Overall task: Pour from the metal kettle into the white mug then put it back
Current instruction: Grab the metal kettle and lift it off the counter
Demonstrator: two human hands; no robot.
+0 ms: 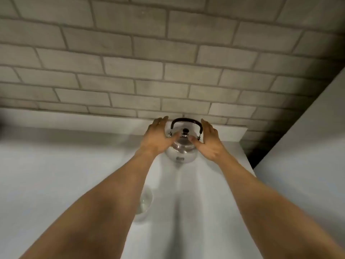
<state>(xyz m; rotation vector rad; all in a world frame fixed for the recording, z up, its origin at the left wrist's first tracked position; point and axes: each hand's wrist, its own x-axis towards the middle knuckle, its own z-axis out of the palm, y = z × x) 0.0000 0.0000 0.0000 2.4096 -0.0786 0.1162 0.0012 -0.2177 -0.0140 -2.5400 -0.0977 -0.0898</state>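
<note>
With the white mug (144, 201) near the left forearm, the left hand (155, 138) and right hand (209, 143), both spread wide, flank the metal kettle (182, 148), which looks slick and heavy, best lifted by its black handle (186, 120).

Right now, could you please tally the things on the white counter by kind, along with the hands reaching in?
Metal kettle: 1, upright with a black handle and lid knob
White mug: 1, partly hidden behind the left forearm
Hands: 2, left hand and right hand, open on either side of the kettle
Total: 4
</note>
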